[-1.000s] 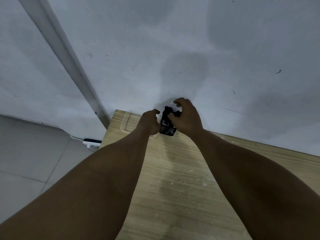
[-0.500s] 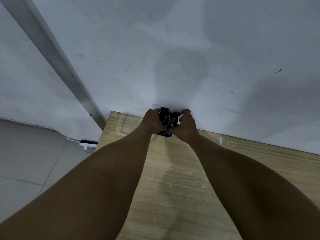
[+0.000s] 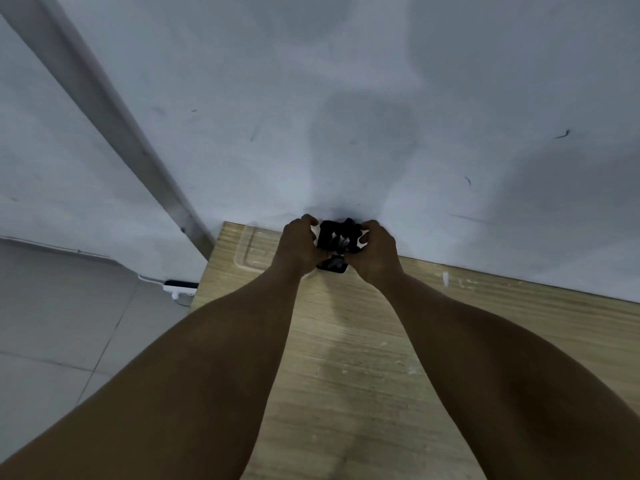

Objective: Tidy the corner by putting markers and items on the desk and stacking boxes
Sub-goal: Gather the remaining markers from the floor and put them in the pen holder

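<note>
Bare office-like room corner: wooden desk (image 3: 398,341), plain wall (image 3: 346,98), tiled floor (image 3: 52,323)

No legible text, label, brand, number or sign anywhere in view.

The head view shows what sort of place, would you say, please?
Probably a plain room corner: a wooden desk against a scuffed white wall, and a power strip on the tiled floor.
</note>
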